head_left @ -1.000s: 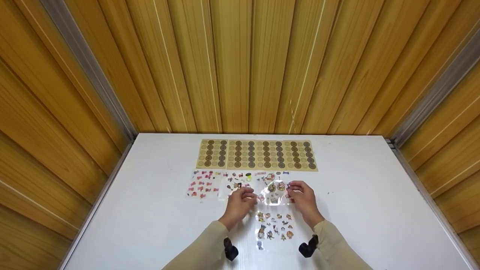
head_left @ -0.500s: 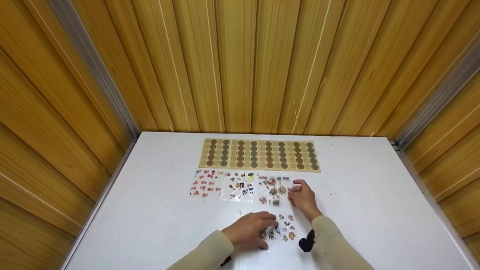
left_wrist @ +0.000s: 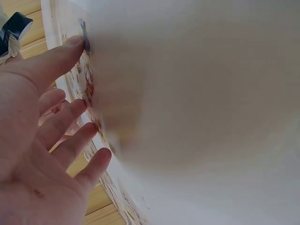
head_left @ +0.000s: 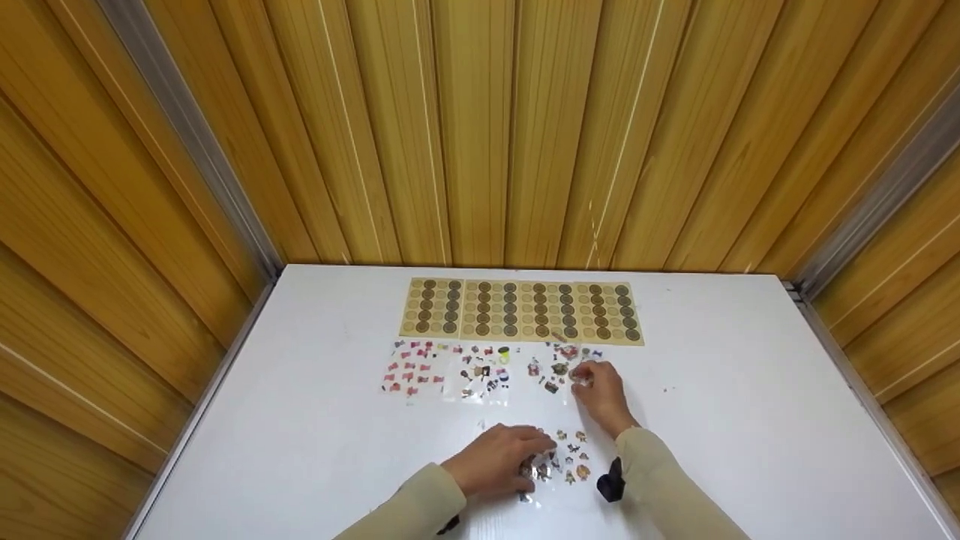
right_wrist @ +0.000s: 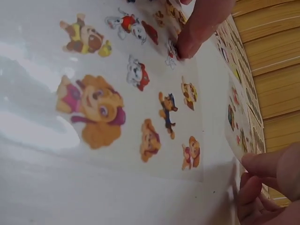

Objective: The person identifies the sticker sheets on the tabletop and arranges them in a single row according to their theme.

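My left hand (head_left: pixel 501 461) rests its fingertips on the left part of a clear sticker sheet (head_left: pixel 576 454) printed with cartoon puppies. In the left wrist view its thumb (left_wrist: pixel 63 58) and fingers are spread along the sheet. Behind that sheet, my right hand (head_left: pixel 606 396) pinches the right edge of another clear sticker sheet (head_left: pixel 559 370), between thumb and fingertips. This held sheet sits askew, and a sticker near its far edge overlaps a tan sheet. In the right wrist view, the puppy sheet (right_wrist: pixel 98 110) lies on the table, with the pinched sheet (right_wrist: pixel 237 117) beyond.
Left of the held sheet lie two more clear sticker sheets, one with dark and mixed stickers (head_left: pixel 481 373), one with pink stickers (head_left: pixel 412 369). Tan sheets of round stickers (head_left: pixel 517 309) form a row along the back of the white table (head_left: pixel 300 420). Wood-patterned walls (head_left: pixel 480 135) enclose it.
My left hand left the far sheet and came down onto the puppy sheet nearer me. My right hand kept hold of the far sheet, which has since turned clockwise and shifted backward.
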A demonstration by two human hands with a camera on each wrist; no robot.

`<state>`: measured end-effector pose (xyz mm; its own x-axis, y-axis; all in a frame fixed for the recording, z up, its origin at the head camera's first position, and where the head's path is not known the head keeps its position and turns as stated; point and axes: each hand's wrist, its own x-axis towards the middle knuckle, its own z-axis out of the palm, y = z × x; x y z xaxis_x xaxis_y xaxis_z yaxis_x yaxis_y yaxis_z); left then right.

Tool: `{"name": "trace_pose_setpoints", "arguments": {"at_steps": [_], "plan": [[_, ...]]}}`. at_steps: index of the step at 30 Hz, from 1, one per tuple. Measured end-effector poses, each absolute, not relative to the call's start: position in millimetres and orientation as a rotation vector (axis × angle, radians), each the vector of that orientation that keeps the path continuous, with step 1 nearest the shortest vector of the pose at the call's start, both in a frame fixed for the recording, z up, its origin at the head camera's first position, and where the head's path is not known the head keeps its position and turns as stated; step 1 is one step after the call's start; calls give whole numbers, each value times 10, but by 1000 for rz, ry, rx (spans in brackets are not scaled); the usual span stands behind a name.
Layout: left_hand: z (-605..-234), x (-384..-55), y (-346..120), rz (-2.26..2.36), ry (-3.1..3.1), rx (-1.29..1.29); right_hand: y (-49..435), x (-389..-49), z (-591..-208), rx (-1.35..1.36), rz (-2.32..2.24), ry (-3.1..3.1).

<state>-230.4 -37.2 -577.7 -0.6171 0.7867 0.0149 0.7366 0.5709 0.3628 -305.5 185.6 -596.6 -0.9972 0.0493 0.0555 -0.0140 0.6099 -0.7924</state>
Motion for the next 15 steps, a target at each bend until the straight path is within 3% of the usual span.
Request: {"name": "trace_pose_setpoints", "arguments": {"at_steps": [15], "plan": [[-5765,-2355,-581,608,2633,1256,1839,-3037,-5913,169,954,-2986]]}}
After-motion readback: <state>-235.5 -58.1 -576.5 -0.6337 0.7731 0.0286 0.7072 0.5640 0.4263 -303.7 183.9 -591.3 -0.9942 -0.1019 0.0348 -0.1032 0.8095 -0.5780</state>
